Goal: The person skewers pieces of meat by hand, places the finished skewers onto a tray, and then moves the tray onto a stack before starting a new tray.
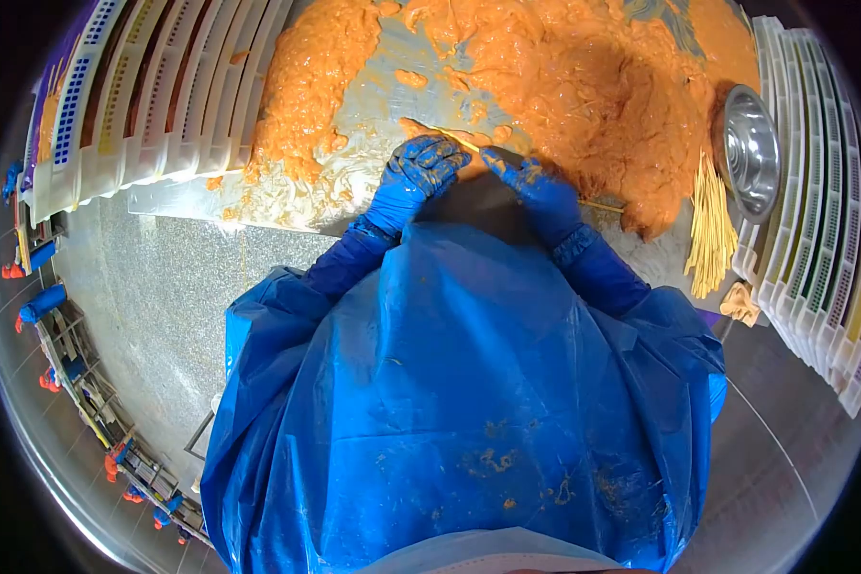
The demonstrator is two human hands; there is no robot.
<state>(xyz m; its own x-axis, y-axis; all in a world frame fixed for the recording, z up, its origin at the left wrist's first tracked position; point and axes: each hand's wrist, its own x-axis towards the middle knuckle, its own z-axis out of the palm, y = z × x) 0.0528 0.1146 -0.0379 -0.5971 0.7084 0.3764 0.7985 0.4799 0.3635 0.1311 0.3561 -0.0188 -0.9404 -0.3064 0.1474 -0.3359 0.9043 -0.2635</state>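
Note:
Between my gloved hands, a thin pale wooden skewer [465, 142] slants over the near edge of the table, with orange-coated meat along it. My left hand [425, 174] is closed in a smeared blue glove at the skewer's left part; what lies inside its curled fingers is hidden. My right hand [538, 194] pinches near the skewer's right end, its index finger stretched along it. Just beyond both hands spreads a large heap of wet orange marinated meat [584, 105]. Another skewer [603, 206] lies on the table beside my right wrist.
A bundle of loose skewers [710, 234] and a shiny steel bowl [751, 153] are at the right. Stacked white perforated crates [158, 105] stand at the left, and more crates [813, 191] at the right. Other people in blue [43, 301] appear at the far left edge.

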